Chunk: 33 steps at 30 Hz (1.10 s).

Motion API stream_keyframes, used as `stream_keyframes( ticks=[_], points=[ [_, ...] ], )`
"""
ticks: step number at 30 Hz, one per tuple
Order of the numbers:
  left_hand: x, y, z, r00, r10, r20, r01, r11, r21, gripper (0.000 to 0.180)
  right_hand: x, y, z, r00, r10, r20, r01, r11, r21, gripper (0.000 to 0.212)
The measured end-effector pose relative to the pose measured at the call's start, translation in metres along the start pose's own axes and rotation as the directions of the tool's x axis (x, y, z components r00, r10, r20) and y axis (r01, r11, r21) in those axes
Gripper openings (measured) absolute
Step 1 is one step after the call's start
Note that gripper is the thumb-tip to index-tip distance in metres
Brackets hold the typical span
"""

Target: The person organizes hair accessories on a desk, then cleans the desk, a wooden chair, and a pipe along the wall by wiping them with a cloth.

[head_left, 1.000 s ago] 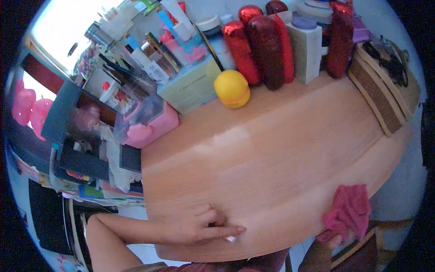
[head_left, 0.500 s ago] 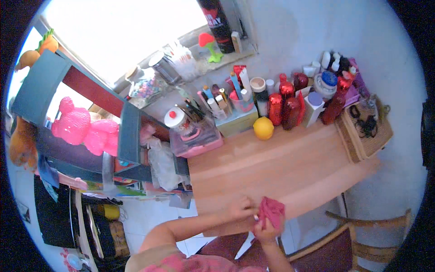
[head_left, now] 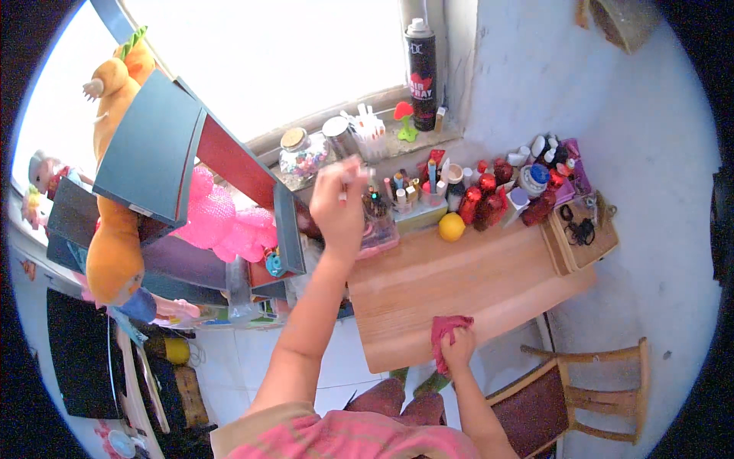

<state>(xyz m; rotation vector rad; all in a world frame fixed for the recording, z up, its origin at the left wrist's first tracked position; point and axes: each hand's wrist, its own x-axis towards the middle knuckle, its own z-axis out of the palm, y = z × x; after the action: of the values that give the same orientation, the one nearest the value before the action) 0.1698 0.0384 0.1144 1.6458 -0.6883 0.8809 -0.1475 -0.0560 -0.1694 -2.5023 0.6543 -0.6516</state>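
Note:
My left hand (head_left: 339, 206) is raised high over the left end of the table, in front of the windowsill. Its fingers are closed and smeared by motion; something small and pale shows at them, too blurred to name. Behind this hand stand a pink organizer box (head_left: 380, 239) and several slim cosmetic tubes and pens. At the table's near edge, my right hand (head_left: 457, 346) grips a crumpled dark pink cloth (head_left: 443, 330), which lies partly on the wooden tabletop (head_left: 466, 279).
A yellow ball-shaped fruit (head_left: 452, 226) sits near red bottles (head_left: 489, 208) at the back. A woven basket (head_left: 562, 249) with black items stands at the right end. On the sill are a spray can (head_left: 422, 80) and jars. A blue-grey shelf (head_left: 153, 145) rises left; a chair (head_left: 535, 405) stands right.
My left hand has gone from beside the cloth up and away toward the sill. My right hand has lowered the cloth to the table's edge. The view has shifted.

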Motion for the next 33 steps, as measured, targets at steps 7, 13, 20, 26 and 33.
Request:
stream_keyframes(
  ticks=[7,13,20,26,33],
  points=[
    [0.067,-0.043,0.045,0.966,-0.239,0.094,0.181,0.894,0.409,0.022,-0.006,-0.004,0.003,0.995,-0.005,-0.096,0.007,1.000,0.025,0.013],
    [0.052,-0.078,0.064,0.957,-0.058,0.283,-0.146,0.746,0.649,0.025,0.004,-0.012,-0.009,0.996,0.087,-0.015,-0.086,0.993,0.080,0.013],
    [0.037,-0.032,0.052,0.972,0.198,0.126,-0.228,0.670,0.707,0.053,0.003,-0.017,-0.006,0.984,0.167,0.065,-0.171,0.984,0.058,0.018],
    [-0.140,0.084,0.037,0.718,0.231,0.657,-0.285,0.958,-0.026,0.042,0.021,0.107,-0.060,0.964,0.186,-0.188,-0.229,0.943,-0.242,0.038],
    [-0.305,0.181,0.027,0.245,0.180,0.953,0.060,0.978,-0.200,0.053,0.012,0.136,-0.032,0.845,0.365,-0.391,-0.406,0.914,-0.023,0.033]
  ],
)
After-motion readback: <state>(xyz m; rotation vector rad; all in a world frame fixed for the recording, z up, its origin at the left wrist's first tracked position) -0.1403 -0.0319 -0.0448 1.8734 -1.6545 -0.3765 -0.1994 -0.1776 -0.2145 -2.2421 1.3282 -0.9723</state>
